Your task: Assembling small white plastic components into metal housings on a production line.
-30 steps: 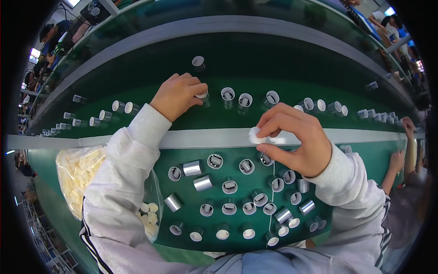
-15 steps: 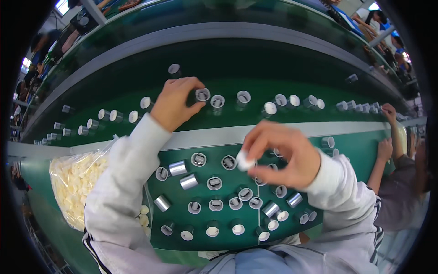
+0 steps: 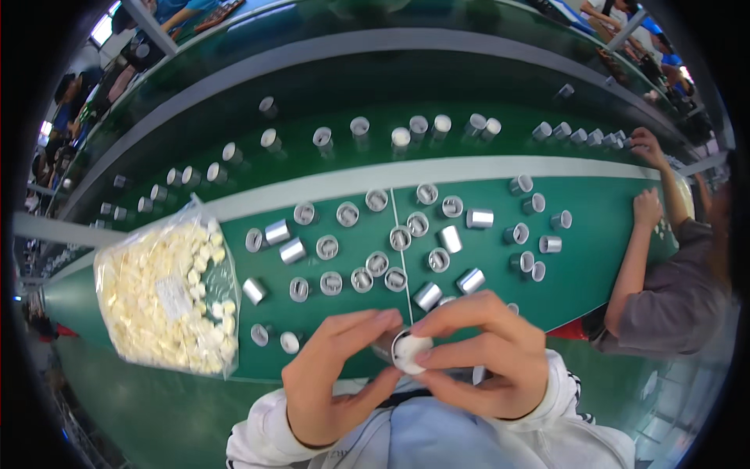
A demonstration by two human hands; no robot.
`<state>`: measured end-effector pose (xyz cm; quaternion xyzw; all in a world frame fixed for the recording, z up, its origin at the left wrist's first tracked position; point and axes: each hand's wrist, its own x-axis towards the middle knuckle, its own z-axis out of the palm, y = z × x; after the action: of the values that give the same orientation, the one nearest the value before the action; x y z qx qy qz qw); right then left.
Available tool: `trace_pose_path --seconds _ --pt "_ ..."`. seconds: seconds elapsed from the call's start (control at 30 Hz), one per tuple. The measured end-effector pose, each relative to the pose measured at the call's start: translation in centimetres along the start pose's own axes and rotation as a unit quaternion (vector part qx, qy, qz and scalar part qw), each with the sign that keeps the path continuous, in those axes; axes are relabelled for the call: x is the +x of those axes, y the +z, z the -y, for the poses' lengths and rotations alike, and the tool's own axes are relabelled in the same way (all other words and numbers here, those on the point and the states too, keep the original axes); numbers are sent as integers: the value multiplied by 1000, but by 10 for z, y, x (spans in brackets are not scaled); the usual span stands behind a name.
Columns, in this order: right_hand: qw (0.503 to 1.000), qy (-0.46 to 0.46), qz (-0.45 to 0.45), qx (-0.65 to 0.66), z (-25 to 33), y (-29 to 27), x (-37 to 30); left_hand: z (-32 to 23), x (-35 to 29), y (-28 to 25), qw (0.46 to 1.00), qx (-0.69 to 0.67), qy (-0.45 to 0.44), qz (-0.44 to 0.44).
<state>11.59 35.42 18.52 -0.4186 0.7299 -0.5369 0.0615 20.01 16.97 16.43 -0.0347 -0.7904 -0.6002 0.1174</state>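
Close to my body, my left hand (image 3: 324, 379) grips a silver metal cylinder (image 3: 385, 342) between thumb and fingers. My right hand (image 3: 500, 352) pinches a white round cap (image 3: 412, 356) against the cylinder's open end. The cap sits slightly askew, with a dark gap showing along one side of the rim. Beyond my hands, several open silver cylinders (image 3: 330, 282) with grey parts inside stand on the green table (image 3: 266, 359). Others, such as a plain silver cylinder (image 3: 292, 251), lie on their sides. A white-capped cylinder (image 3: 290, 342) stands just beside my left hand.
A clear plastic bag (image 3: 168, 297) of cream-white caps lies on the left. Behind a pale rail (image 3: 312, 181), a green conveyor belt (image 3: 437, 160) carries a row of cylinders, some white-capped. At the right, a co-worker's arm (image 3: 634, 250) reaches over the table.
My left hand has come back from the belt with a cylinder in it. My right hand has brought the white cap toward my body, and the two now meet.
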Motion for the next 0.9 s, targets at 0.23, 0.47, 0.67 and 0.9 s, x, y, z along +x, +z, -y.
trace_pose_path --seconds 0.23,0.47,0.67,0.9 --pt "998 -60 14 -26 12 -19 -25 -14 -20 16 997 -9 81 9" --pt "998 -58 -31 3 22 -21 -41 -27 -25 25 995 6 102 22" --pt "995 -95 -38 -5 21 -20 -45 -27 -27 30 991 -5 133 6" --pt "987 -127 -55 -82 19 -14 -48 -27 -28 29 994 -15 112 9"
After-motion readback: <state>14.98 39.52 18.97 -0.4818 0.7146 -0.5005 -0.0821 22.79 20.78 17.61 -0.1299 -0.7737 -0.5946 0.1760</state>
